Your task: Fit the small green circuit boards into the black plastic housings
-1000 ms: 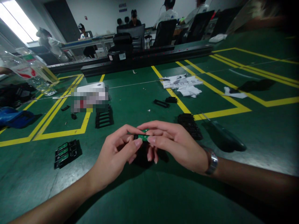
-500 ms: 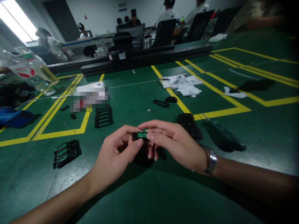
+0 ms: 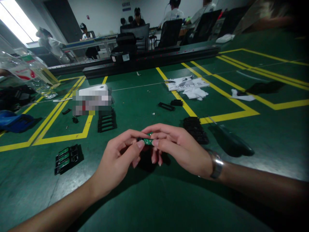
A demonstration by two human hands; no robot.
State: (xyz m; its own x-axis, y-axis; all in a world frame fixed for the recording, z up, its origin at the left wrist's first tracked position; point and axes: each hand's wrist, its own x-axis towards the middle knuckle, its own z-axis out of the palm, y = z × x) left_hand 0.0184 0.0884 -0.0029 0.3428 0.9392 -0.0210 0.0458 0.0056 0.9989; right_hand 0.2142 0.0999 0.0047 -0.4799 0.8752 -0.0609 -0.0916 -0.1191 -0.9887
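Observation:
My left hand [image 3: 119, 158] and my right hand [image 3: 180, 146] meet above the green table [image 3: 154, 199], both pinched on a small green circuit board [image 3: 147, 141] set in a black holder. Thumbs and forefingers press on it from either side, and most of the black holder is hidden by my fingers. A metal watch [image 3: 216, 164] is on my right wrist.
A black tray holding green boards [image 3: 67, 158] lies at the left. Black trays [image 3: 107, 120] [image 3: 195, 129], a dark bag [image 3: 230, 141], white papers [image 3: 189, 87], a white box [image 3: 93, 100] and plastic bottles [image 3: 29, 72] lie farther off. Other people sit at benches behind.
The small board has been turned a little between my fingers and my hands have edged slightly upward; nothing was let go.

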